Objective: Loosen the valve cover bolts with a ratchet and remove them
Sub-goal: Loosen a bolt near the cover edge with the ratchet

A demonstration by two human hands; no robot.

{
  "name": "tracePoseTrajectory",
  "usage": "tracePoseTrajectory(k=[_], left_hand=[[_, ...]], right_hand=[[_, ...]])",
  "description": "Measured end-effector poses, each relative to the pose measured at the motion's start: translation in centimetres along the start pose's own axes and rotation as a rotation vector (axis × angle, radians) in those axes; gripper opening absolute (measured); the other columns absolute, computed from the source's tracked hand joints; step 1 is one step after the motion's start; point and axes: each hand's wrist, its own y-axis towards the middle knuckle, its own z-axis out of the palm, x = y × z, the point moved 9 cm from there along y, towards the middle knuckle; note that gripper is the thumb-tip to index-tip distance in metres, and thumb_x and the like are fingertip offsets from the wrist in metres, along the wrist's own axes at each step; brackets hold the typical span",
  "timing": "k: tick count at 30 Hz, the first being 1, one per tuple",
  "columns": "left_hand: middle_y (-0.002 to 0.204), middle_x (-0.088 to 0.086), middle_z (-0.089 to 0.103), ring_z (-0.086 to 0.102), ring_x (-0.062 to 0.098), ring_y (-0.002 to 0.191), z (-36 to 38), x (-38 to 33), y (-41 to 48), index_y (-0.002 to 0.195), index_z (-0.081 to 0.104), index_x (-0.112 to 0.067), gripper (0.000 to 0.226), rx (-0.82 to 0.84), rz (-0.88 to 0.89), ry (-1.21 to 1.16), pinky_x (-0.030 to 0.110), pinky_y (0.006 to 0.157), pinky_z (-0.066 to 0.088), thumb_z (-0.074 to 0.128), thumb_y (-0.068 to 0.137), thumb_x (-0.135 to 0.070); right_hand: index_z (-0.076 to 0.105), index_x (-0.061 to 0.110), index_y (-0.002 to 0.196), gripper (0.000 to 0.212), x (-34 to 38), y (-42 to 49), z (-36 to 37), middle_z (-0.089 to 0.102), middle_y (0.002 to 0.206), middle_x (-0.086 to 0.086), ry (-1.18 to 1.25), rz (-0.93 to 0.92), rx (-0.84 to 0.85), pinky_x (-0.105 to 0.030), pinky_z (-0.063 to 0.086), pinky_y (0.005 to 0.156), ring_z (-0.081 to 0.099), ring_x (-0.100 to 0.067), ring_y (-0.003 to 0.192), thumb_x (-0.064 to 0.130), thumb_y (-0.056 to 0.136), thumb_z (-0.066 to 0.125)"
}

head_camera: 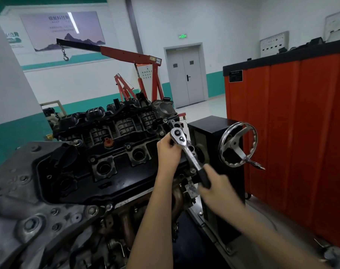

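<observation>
- Hands: two, bare, both on one ratchet (pixel 192 156), forearms reaching in from the lower edge.
- Left hand (pixel 169 150) raised at the right end of the engine, fingers curled round the ratchet's head from the left, wrist bent back.
- Right hand (pixel 217 187) lower and nearer, clenched round the black grip, blurred; forearm slanting down to the right.
- Ratchet: one, shiny chrome, round head with a small switch on top, shaft running down and right into the black grip. Head just above the right edge of the valve cover (pixel 126 177); whatever sits under the head hidden by it and by the left hand.
- Valve cover: one, black plastic, dusty, tilted up to the right atop the engine, with three round wells in view along its near side and a red cap (pixel 108 142) further back.
- Bolts (pixel 128 146): at least four small dull-metal heads seated in the cover, one between two wells, others near the edges.
- Beside the engine on the right: one chrome handwheel (pixel 238 144) on a black box (pixel 209 133).
- Further right, one red cabinet (pixel 291 133); behind the engine, one red hoist (pixel 130 57) with a hook, and a grey double door (pixel 186 78).
</observation>
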Motion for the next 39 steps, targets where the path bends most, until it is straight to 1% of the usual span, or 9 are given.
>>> tracePoseTrajectory(k=[4, 7, 10, 16, 22, 27, 32, 36, 39], left_hand=[[0.054, -0.013, 0.037, 0.032, 0.009, 0.062, 0.0, 0.2, 0.2, 0.056, 0.037, -0.022, 0.046, -0.007, 0.001, -0.008, 0.026, 0.058, 0.030, 0.058, 0.089, 0.002], [0.054, -0.012, 0.043, 0.038, 0.009, 0.059, -0.4, 0.3, 0.5, 0.055, 0.042, -0.021, 0.043, 0.009, -0.011, 0.031, 0.027, 0.058, 0.034, 0.060, 0.088, 0.000], [0.058, 0.000, 0.054, 0.046, 0.008, 0.058, 0.3, -0.1, 0.9, 0.060, 0.054, -0.003, 0.026, 0.088, -0.002, 0.078, 0.026, 0.058, 0.040, 0.056, 0.086, 0.000], [0.064, 0.008, 0.049, 0.039, 0.008, 0.062, 0.1, -0.3, 0.7, 0.069, 0.055, 0.009, 0.021, 0.047, 0.013, 0.044, 0.026, 0.058, 0.032, 0.054, 0.088, 0.000], [0.061, 0.005, 0.052, 0.040, 0.009, 0.062, 0.2, -0.4, 0.2, 0.064, 0.053, 0.007, 0.021, 0.012, 0.039, 0.027, 0.024, 0.057, 0.035, 0.057, 0.085, 0.005], [0.054, -0.010, 0.037, 0.031, 0.009, 0.060, -0.1, -0.2, 0.3, 0.055, 0.036, -0.020, 0.047, 0.024, 0.009, 0.024, 0.025, 0.055, 0.028, 0.059, 0.087, 0.005], [0.068, 0.008, 0.055, 0.044, 0.011, 0.064, 0.5, -0.6, 0.2, 0.073, 0.057, 0.008, 0.017, 0.094, -0.012, 0.044, 0.023, 0.060, 0.037, 0.055, 0.088, 0.001], [0.073, 0.007, 0.057, 0.045, 0.011, 0.070, -0.2, -0.4, 0.2, 0.078, 0.062, 0.001, 0.017, 0.041, -0.025, -0.003, 0.026, 0.064, 0.037, 0.055, 0.092, -0.005], [0.069, 0.005, 0.055, 0.044, 0.011, 0.067, -0.6, -0.2, -0.1, 0.075, 0.061, 0.000, 0.018, -0.010, -0.029, -0.017, 0.027, 0.062, 0.036, 0.053, 0.091, -0.001]], right_hand=[[0.050, 0.013, 0.099, 0.016, 1.1, -0.9, 5.7, 0.054, 0.074, -0.015, 0.207, 0.100, -0.109, -0.025, 0.040, 0.047, 0.049, -0.018, 0.056, 0.005, 0.086, 0.056], [0.051, 0.010, 0.106, 0.022, 0.8, -0.5, 3.8, 0.052, 0.073, -0.016, 0.144, 0.075, -0.032, -0.024, 0.039, 0.049, 0.047, -0.017, 0.055, 0.003, 0.086, 0.057], [0.054, 0.019, 0.096, 0.021, 0.3, 1.4, -2.3, 0.053, 0.066, -0.005, -0.151, -0.046, 0.109, -0.018, 0.040, 0.047, 0.048, -0.007, 0.049, 0.001, 0.085, 0.059], [0.052, 0.016, 0.108, 0.021, 1.9, 6.2, -7.4, 0.060, 0.079, -0.006, -0.730, -0.218, 0.051, -0.034, 0.048, 0.064, 0.061, -0.028, 0.073, 0.014, 0.088, 0.059], [0.051, 0.023, 0.095, 0.024, 0.3, -1.0, 1.8, 0.052, 0.072, -0.009, 0.092, 0.083, -0.035, -0.021, 0.041, 0.048, 0.048, -0.010, 0.053, 0.004, 0.084, 0.060], [0.053, 0.008, 0.115, 0.028, 1.1, -0.9, 4.9, 0.059, 0.082, -0.015, 0.169, 0.124, -0.095, -0.025, 0.043, 0.051, 0.054, -0.018, 0.063, 0.007, 0.087, 0.058], [0.056, 0.019, 0.104, 0.025, -0.2, 2.1, -3.4, 0.056, 0.074, -0.008, -0.222, -0.005, 0.095, -0.023, 0.045, 0.051, 0.052, -0.012, 0.056, 0.002, 0.087, 0.059], [0.051, 0.017, 0.103, 0.016, 2.8, 6.7, -7.8, 0.054, 0.074, 0.002, -0.805, -0.254, 0.096, -0.034, 0.045, 0.059, 0.062, -0.025, 0.071, 0.012, 0.089, 0.057], [0.051, 0.019, 0.104, 0.018, 2.3, 5.6, -6.7, 0.054, 0.074, 0.002, -0.736, -0.216, 0.026, -0.028, 0.045, 0.059, 0.062, -0.021, 0.070, 0.013, 0.089, 0.059]])
